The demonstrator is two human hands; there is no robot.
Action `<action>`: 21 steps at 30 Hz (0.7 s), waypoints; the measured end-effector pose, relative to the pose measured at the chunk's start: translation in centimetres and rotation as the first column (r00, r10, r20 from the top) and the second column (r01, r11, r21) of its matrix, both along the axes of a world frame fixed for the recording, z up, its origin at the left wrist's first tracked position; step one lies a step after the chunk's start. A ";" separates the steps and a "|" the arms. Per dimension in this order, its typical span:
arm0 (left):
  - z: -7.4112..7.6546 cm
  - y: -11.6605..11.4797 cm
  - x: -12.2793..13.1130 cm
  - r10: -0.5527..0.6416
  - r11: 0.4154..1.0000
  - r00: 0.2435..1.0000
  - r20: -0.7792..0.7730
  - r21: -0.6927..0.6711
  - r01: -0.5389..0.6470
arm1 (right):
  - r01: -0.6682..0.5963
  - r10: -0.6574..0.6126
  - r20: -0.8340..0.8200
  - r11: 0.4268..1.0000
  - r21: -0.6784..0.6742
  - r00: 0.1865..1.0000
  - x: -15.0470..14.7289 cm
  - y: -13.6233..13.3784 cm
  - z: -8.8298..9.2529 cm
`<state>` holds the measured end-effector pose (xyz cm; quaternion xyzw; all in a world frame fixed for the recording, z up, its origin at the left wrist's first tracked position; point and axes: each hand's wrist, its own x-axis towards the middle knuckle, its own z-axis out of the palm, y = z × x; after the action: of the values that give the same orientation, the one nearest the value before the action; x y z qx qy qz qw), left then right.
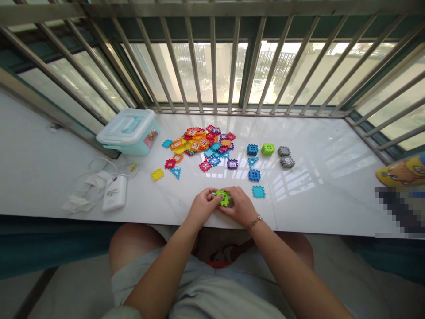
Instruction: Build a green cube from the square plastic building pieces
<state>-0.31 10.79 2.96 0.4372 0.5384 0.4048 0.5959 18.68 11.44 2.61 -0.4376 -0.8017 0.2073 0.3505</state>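
A green interlocking plastic piece (pixel 223 197) is held just above the front of a white marble counter (pixel 318 195), near the middle of its edge. It is gripped from both sides: the left hand (pixel 201 206) has its fingers (pixel 210 193) curled and pressed together, pinching the piece's left edge, while the right hand (pixel 237 206), a metal bracelet (pixel 254 221) at its wrist, is pressed over the right side. Its separate fingertips cannot be made out.

A turquoise square piece (pixel 258 191) lies just beside the right hand. Farther off, a heap of multicoloured pieces (pixel 199 144) is spread beyond the hands — blue, lime and grey pieces (pixel 267 149) are set to its right. A pale turquoise plastic box (pixel 128 131) stands at the left, near a white power bank (pixel 114 192) and tangled white cable (pixel 99 170). Metal window bars (pixel 212 57) run behind the counter.
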 end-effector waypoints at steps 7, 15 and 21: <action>-1.1 -0.1 -0.5 -0.091 0.996 0.996 0.005 0.001 0.091 | -0.016 0.018 0.033 0.998 -0.069 0.999 0.2 0.1 -0.1; -0.9 -0.1 -2.5 -0.118 0.963 0.945 -0.304 0.198 0.184 | -0.007 0.012 0.054 0.997 -0.081 0.998 0.2 0.1 -0.4; -0.3 -0.4 -6.3 0.158 0.896 0.693 -0.703 0.397 0.199 | 0.054 -0.048 0.110 0.998 -0.046 0.993 -0.3 0.1 -0.3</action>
<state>-6.59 10.36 2.67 0.6901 0.6160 0.3057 0.2256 18.40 11.59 2.33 -0.4770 -0.8029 0.1935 0.3006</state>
